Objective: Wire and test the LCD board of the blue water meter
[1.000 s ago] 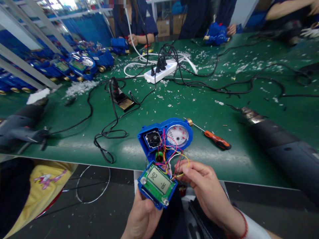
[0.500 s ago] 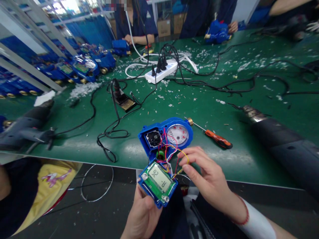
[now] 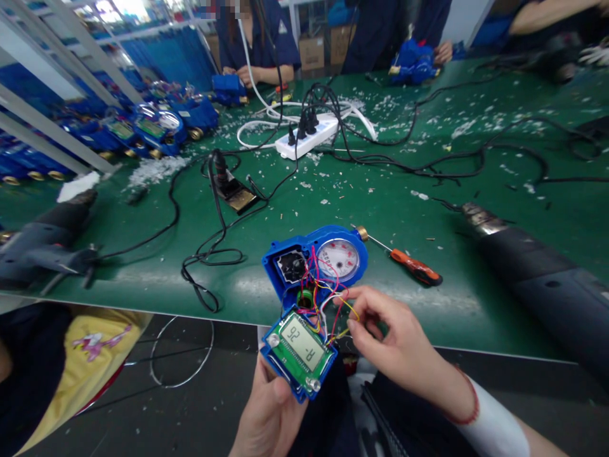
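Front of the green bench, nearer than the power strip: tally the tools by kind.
Heat guns: 2
Soldering iron: 1
Screwdriver: 1
Total: 4

Meter casing [image 3: 304, 240]: glossy blue plastic
Display casing [image 3: 269, 363]: glossy blue plastic
Screwdriver handle [image 3: 416, 268]: glossy orange plastic
Screwdriver shaft [image 3: 378, 244]: smooth metal
Bench mat [image 3: 380, 212]: smooth green, faintly glossy
Power strip [image 3: 307, 141]: smooth white plastic
Cuff [image 3: 490, 422]: matt white cloth

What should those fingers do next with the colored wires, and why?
Probably the right hand should gently tuck the colored wires down, because they bulge loosely between the green display board, which the left hand holds, and the open blue meter case.
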A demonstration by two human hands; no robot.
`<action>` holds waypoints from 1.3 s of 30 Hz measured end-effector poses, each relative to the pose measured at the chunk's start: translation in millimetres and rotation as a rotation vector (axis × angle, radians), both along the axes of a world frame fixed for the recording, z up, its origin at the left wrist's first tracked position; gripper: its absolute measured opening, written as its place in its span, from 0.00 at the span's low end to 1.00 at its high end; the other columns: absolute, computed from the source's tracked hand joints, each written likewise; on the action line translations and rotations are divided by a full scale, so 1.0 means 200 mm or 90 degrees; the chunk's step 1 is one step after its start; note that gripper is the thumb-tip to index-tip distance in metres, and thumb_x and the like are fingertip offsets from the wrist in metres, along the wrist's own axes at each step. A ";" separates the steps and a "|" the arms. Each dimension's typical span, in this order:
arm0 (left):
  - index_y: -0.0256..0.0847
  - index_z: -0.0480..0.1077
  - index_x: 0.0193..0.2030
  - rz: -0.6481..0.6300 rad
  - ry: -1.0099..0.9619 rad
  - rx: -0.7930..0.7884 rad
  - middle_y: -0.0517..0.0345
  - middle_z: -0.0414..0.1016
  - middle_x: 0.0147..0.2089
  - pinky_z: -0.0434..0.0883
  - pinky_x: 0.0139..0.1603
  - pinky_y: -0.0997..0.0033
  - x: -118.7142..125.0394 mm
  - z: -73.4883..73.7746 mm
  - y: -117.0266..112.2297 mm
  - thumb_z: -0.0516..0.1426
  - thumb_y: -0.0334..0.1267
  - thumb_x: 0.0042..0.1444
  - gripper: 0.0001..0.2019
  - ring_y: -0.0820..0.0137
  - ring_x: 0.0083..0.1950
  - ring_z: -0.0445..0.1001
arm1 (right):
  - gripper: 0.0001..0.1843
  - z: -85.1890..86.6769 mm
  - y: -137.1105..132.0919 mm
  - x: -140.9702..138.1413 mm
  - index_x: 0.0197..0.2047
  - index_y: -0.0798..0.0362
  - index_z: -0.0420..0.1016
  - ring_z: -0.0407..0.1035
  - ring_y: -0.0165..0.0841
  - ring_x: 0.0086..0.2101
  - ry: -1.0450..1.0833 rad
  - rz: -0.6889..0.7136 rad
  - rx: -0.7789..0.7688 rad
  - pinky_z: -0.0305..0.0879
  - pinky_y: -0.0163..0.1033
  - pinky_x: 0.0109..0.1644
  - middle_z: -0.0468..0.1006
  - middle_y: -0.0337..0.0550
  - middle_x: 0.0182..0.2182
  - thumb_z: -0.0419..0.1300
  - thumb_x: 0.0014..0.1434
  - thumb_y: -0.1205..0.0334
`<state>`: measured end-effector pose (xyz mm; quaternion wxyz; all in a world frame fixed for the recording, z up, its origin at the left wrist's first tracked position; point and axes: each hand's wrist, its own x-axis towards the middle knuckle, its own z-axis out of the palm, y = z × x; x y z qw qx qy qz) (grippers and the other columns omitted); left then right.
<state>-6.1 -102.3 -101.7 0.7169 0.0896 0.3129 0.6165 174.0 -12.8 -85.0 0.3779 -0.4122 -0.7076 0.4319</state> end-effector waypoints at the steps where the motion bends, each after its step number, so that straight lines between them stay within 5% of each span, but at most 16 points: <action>1: 0.53 0.78 0.47 0.010 0.003 -0.010 0.59 0.81 0.50 0.74 0.54 0.68 0.00 0.00 0.00 0.68 0.38 0.47 0.18 0.62 0.54 0.77 | 0.06 -0.01 0.00 -0.01 0.28 0.54 0.62 0.65 0.23 0.24 0.006 -0.032 -0.020 0.58 0.28 0.24 0.76 0.44 0.34 0.53 0.53 0.73; 6: 0.55 0.78 0.46 0.039 0.006 -0.042 0.62 0.82 0.50 0.73 0.55 0.65 -0.02 -0.02 -0.02 0.69 0.40 0.46 0.18 0.62 0.54 0.77 | 0.07 -0.04 0.00 -0.05 0.34 0.53 0.63 0.66 0.26 0.25 0.035 -0.130 -0.027 0.61 0.30 0.25 0.72 0.39 0.28 0.51 0.53 0.74; 11: 0.54 0.78 0.47 0.035 -0.013 -0.012 0.63 0.82 0.50 0.74 0.54 0.68 -0.03 -0.04 -0.02 0.68 0.40 0.47 0.18 0.64 0.54 0.77 | 0.10 -0.08 0.00 -0.04 0.37 0.56 0.72 0.71 0.29 0.34 -0.036 -0.044 0.189 0.68 0.33 0.37 0.75 0.44 0.33 0.52 0.61 0.76; 15: 0.54 0.77 0.48 0.014 -0.013 -0.002 0.62 0.80 0.52 0.74 0.55 0.68 -0.05 -0.06 -0.03 0.68 0.41 0.48 0.19 0.63 0.55 0.77 | 0.11 -0.09 0.01 -0.04 0.46 0.57 0.76 0.71 0.30 0.32 -0.167 0.015 0.258 0.67 0.33 0.33 0.76 0.46 0.35 0.52 0.66 0.70; 18: 0.53 0.77 0.50 0.015 -0.002 -0.014 0.60 0.79 0.54 0.74 0.56 0.67 -0.06 -0.07 -0.04 0.68 0.42 0.48 0.20 0.64 0.55 0.77 | 0.12 -0.07 0.02 -0.05 0.40 0.57 0.77 0.68 0.29 0.28 -0.208 0.006 0.322 0.63 0.33 0.28 0.74 0.45 0.30 0.51 0.67 0.69; 24: 0.50 0.77 0.49 0.064 0.022 -0.035 0.58 0.80 0.52 0.74 0.54 0.67 -0.06 -0.07 -0.04 0.69 0.40 0.46 0.21 0.61 0.54 0.78 | 0.08 -0.02 -0.01 -0.04 0.39 0.54 0.70 0.69 0.29 0.34 -0.033 -0.081 0.374 0.69 0.33 0.37 0.72 0.44 0.33 0.53 0.64 0.74; 33: 0.55 0.76 0.51 0.071 -0.033 -0.003 0.59 0.79 0.54 0.72 0.58 0.65 -0.06 -0.07 -0.05 0.66 0.41 0.50 0.19 0.61 0.57 0.76 | 0.14 -0.09 0.04 0.14 0.45 0.54 0.73 0.72 0.34 0.33 -0.211 0.097 0.596 0.69 0.38 0.32 0.79 0.49 0.38 0.49 0.64 0.74; 36: 0.56 0.77 0.50 0.041 -0.040 0.000 0.61 0.80 0.53 0.71 0.59 0.66 -0.05 -0.07 -0.06 0.66 0.39 0.51 0.17 0.64 0.55 0.77 | 0.13 -0.09 0.05 0.14 0.45 0.55 0.74 0.72 0.34 0.34 -0.215 0.081 0.552 0.69 0.38 0.34 0.79 0.50 0.38 0.50 0.63 0.75; 39: 0.56 0.77 0.50 0.040 -0.018 -0.003 0.60 0.80 0.54 0.71 0.59 0.65 -0.03 -0.06 -0.06 0.66 0.37 0.50 0.19 0.63 0.56 0.76 | 0.14 -0.08 -0.01 0.11 0.49 0.54 0.72 0.71 0.32 0.39 -0.071 0.014 0.319 0.70 0.36 0.39 0.75 0.49 0.41 0.53 0.62 0.74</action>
